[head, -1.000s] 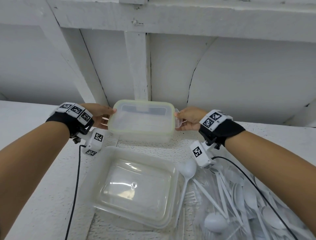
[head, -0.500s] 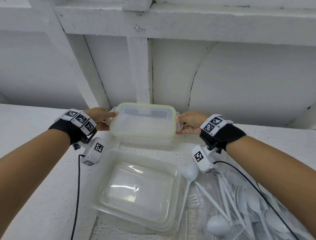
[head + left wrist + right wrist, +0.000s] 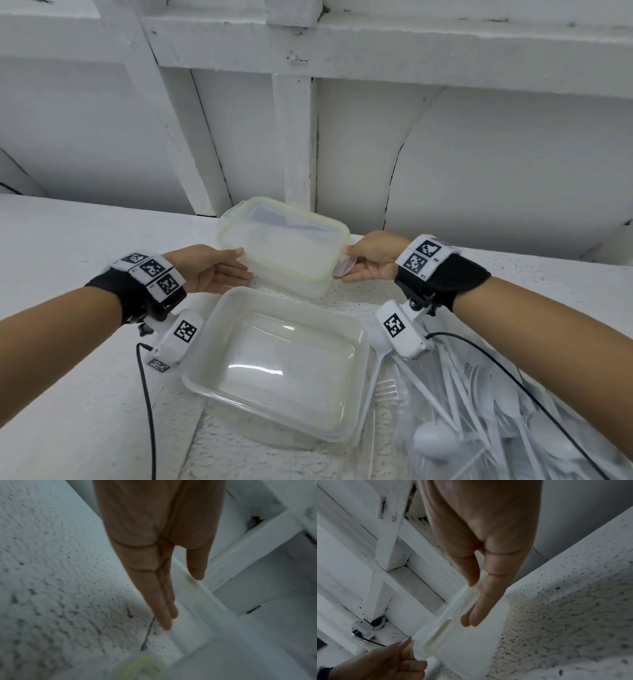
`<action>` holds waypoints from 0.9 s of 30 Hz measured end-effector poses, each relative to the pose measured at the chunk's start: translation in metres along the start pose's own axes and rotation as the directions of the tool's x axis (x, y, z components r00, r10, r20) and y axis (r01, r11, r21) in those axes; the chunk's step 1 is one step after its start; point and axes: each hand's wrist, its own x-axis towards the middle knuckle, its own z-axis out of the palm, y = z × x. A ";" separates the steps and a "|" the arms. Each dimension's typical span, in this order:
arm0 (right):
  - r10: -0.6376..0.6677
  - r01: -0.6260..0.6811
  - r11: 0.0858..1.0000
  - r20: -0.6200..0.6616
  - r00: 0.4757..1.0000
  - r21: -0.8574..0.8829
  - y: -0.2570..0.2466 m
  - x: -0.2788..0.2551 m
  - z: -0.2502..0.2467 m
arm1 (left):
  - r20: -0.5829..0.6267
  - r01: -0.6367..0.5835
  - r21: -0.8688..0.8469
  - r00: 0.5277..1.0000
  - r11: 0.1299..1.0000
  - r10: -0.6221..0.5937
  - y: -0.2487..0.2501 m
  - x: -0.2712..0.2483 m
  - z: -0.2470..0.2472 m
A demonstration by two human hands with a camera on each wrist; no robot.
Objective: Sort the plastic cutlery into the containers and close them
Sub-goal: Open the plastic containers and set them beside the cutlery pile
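The sorting itself has not begun, judging by the layout: the cutlery [image 3: 486,411] lies heaped in its clear bag [image 3: 565,455] at about 4 o'clock, and the near container [image 3: 274,363] at 6 o'clock sits open and empty. The far container [image 3: 284,246], at 12 o'clock, has its green-rimmed lid [image 3: 281,236] tilted up on one side (apparently coming off). The right hand [image 3: 371,255] pinches a side latch of that lid; the left hand [image 3: 209,270] is released, fingers straight against the container's left edge, thumb on the rim.
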 end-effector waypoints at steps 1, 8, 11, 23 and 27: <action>-0.003 0.003 1.000 -0.004 1.000 -0.010 0.000 -0.001 0.000 | -0.002 -0.021 -0.032 1.000 0.999 0.021 -0.002 0.000 0.000; -0.019 0.019 0.999 0.003 1.000 -0.041 0.000 -0.005 0.002 | -0.014 -0.094 -0.072 0.996 0.993 0.093 -0.012 0.003 0.000; -0.025 0.025 0.999 0.008 1.000 -0.037 0.000 -0.005 0.002 | -0.014 -0.116 -0.074 0.993 0.990 0.116 -0.014 0.004 0.000; -0.043 0.044 0.998 0.027 0.999 -0.036 0.005 -0.011 0.007 | -0.032 -0.169 -0.096 0.985 0.981 0.167 -0.016 0.004 -0.001; -0.047 0.048 0.998 0.033 0.998 -0.045 0.005 -0.013 0.008 | 0.030 -0.097 -0.156 0.994 0.983 0.102 -0.007 0.000 -0.002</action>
